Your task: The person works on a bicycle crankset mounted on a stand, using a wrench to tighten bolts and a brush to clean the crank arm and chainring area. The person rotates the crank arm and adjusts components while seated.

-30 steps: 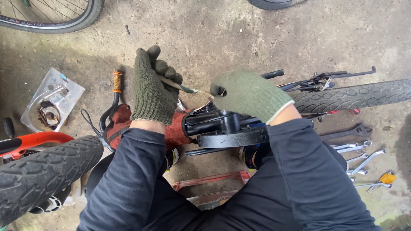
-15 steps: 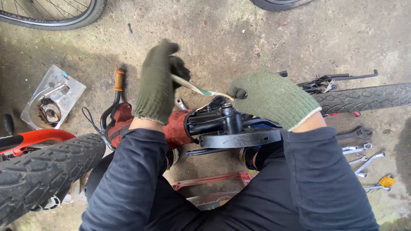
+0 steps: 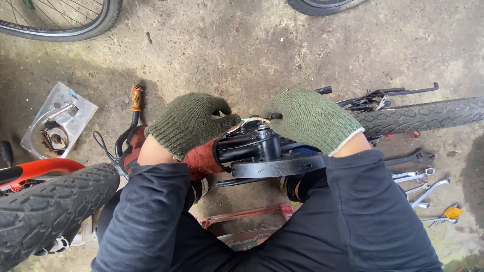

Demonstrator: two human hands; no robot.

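Bicycle repair workshop, floor level. Evidence: stained bare concrete floor (image 3: 242, 45); loose silver open-ended spanners (image 3: 421, 186) laid out on it; knobbly black rubber tyres (image 3: 48, 206); a spoked bicycle wheel (image 3: 60, 17); clear plastic parts bag (image 3: 58, 126).

Floor (image 3: 262, 45) is bare concrete, stained & dusty, w/ darker damp-looking patches at left & far right. Even daylight is cast, no hard shadows. A spoked wheel (image 3: 65, 20) is seen at top left, another tyre (image 3: 327, 5) at top edge. A clear plastic bag (image 3: 58, 126) w/ metal parts is laid at left. Spanners (image 3: 418, 181) are spread at right, near a small yellow tool (image 3: 451, 212). No walls or windows are shown.
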